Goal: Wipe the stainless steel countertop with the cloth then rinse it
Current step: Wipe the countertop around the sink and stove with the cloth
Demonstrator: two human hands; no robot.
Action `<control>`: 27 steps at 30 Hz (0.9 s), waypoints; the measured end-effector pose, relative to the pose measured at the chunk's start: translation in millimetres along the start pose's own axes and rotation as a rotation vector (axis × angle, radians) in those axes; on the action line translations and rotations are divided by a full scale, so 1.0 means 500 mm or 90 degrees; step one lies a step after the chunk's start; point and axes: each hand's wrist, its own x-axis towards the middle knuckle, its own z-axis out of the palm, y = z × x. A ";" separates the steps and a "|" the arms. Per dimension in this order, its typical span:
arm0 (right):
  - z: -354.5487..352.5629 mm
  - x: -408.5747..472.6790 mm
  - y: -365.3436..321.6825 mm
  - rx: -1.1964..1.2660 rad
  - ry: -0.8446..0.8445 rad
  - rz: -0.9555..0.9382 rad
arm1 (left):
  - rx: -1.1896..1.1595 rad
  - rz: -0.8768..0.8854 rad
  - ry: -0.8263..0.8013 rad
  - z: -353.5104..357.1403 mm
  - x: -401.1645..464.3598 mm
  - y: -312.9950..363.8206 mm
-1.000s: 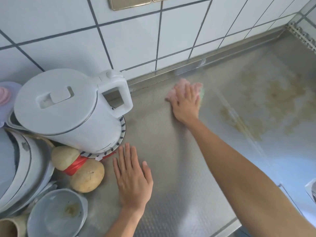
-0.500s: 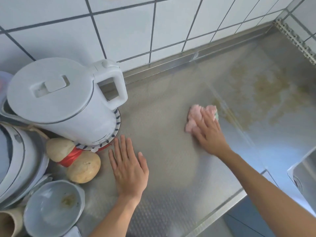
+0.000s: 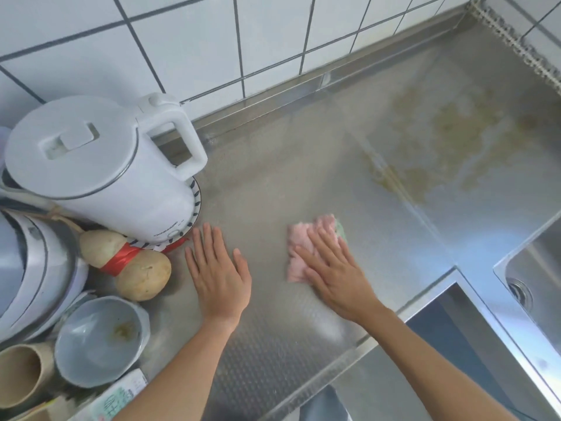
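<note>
The stainless steel countertop (image 3: pixel 273 165) fills the middle of the head view, with brownish stains toward the back right. A pink cloth (image 3: pixel 299 241) with a green edge lies flat on it near the front. My right hand (image 3: pixel 334 268) presses on the cloth with straight, spread fingers and covers its lower right part. My left hand (image 3: pixel 218 271) rests flat on the bare steel to the left of the cloth, fingers straight, holding nothing.
A white electric kettle (image 3: pixel 100 165) stands on a patterned plate at the left. In front of it lie a gourd with a red ribbon (image 3: pixel 127 262), a grey bowl (image 3: pixel 97 338) and a beige cup (image 3: pixel 21 375). The sink (image 3: pixel 540 268) is at the right edge.
My right hand has dragged the cloth from the back wall toward the front edge and slightly leftward. My left hand has stayed flat in the same spot.
</note>
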 end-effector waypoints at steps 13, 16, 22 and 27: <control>-0.032 0.125 -0.009 0.080 0.017 0.191 | -0.038 0.054 -0.050 -0.038 0.003 0.080; 0.006 0.020 -0.012 0.034 0.029 0.054 | -0.103 0.078 -0.046 -0.039 -0.008 0.136; -0.022 -0.197 0.204 -0.022 0.005 0.106 | -0.142 0.147 -0.084 -0.009 0.003 0.240; -0.097 -0.087 0.308 0.098 0.067 0.427 | -0.134 0.060 -0.099 0.031 0.044 0.344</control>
